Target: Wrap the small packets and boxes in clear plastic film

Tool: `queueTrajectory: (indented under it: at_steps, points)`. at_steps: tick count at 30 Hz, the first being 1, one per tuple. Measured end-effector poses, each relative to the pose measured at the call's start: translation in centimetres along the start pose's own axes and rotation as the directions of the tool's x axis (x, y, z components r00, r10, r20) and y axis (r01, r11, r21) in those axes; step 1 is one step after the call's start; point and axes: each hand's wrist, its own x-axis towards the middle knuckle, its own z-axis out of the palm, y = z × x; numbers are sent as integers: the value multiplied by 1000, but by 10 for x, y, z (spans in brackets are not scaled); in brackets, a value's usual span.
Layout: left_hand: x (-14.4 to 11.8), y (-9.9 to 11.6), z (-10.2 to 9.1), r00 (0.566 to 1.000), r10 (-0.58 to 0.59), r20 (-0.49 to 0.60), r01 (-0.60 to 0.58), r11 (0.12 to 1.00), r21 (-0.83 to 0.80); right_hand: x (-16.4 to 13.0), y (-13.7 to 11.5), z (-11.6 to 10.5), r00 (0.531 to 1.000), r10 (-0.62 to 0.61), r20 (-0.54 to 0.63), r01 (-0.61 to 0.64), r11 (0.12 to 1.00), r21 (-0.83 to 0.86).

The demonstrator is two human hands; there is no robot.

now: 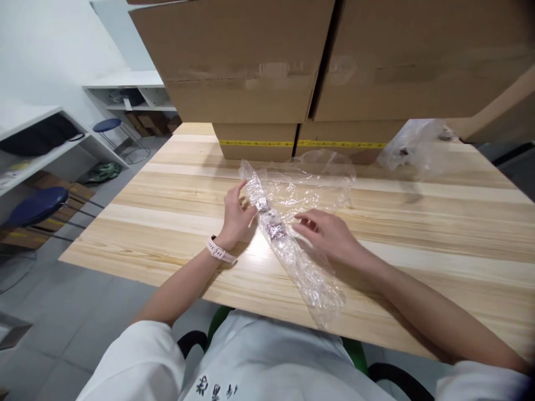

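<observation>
A long strip of crinkled clear plastic wrap (298, 267) lies slantwise on the wooden table, its near end at the front edge. Inside its middle shows a small dark reddish item (276, 229), too blurred by the shiny film to name. My left hand (237, 216), with a pale pink band at the wrist, is at the strip's upper left side; its thumb and forefinger are apart, touching the film's edge. On the other side my right hand (326, 233) hovers close to the wrap, fingers loosely curled and thumb apart from the forefinger. A thin clear plastic sheet (311, 181) spreads behind.
Large cardboard boxes (246, 67) are stacked at the table's back, with a yellow measuring tape (257, 143) along the lower ones. A crumpled clear plastic bag (412, 146) sits at back right. Blue stools (37, 206) and white shelves stand to the left.
</observation>
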Motion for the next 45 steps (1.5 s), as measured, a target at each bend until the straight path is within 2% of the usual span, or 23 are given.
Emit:
queueTrajectory:
  at_steps: [1,3,4,6,8,12,15,17,20,22,24,25,26,28,29,30,31,33,35,38,40,42,45]
  points:
    - [3,-1,-1,990,133,37,-137,981,135,-2,-6,10,1000,-2,28,4,998,-68]
    - [9,-2,-1,922,314,227,-377,865,332,-5,-12,26,999,-29,31,34,985,-170]
    - [12,-2,-1,875,343,342,-463,800,382,-6,-12,31,998,-53,25,56,979,-195]
    - [17,-1,-1,789,324,522,-567,712,415,-6,-13,38,996,-91,13,92,974,-208]
    - [21,0,-1,747,296,595,-609,664,433,-6,-13,41,993,-115,4,114,976,-186]
    - [22,2,-3,767,357,533,-627,590,508,-4,-15,41,996,-82,26,83,995,-57]
    - [21,4,-5,781,413,468,-624,545,561,-1,-12,33,996,-91,10,91,996,2]
    - [21,4,-6,794,434,425,-607,538,585,3,-6,22,985,-158,-69,151,984,-93]
    - [20,5,-7,798,463,385,-598,534,598,6,0,6,947,-277,-162,190,892,-410]
    - [18,7,-9,782,465,415,-621,521,586,2,-3,-1,948,-305,-92,208,811,-547]
    - [15,11,-16,750,427,505,-660,535,527,-6,-10,-8,949,-306,73,292,769,-569]
    - [14,14,-20,730,394,559,-672,566,478,-12,-15,-12,934,-308,181,356,766,-535]
    - [13,16,-25,707,356,611,-671,612,418,-17,-21,-16,900,-314,302,427,775,-466]
    - [13,22,-35,680,294,672,-616,726,307,-26,-28,-24,783,-359,508,526,818,-231]
    - [13,23,-38,696,278,662,-571,774,275,-28,-30,-28,734,-395,552,532,840,-106]
    - [14,25,-41,726,275,630,-530,808,258,-29,-30,-31,725,-426,541,515,857,-16]
    - [14,25,-41,757,286,588,-506,826,249,-28,-28,-32,760,-440,479,491,871,20]
    - [14,25,-38,781,339,524,-522,815,251,-21,-21,-29,878,-397,268,426,903,-57]
    - [11,22,-31,744,395,539,-599,752,275,-13,-12,-22,939,-319,125,338,923,-185]
    - [4,20,-19,673,405,619,-692,640,334,-4,-3,-12,963,-239,126,264,932,-251]
    - [2,21,-16,655,398,642,-718,592,366,-2,0,-8,964,-226,140,255,935,-245]
    - [1,23,-16,667,402,628,-719,567,401,-2,0,-8,961,-231,152,261,937,-231]
    - [4,30,-23,707,389,591,-690,562,456,-8,-4,-9,958,-226,175,262,939,-223]
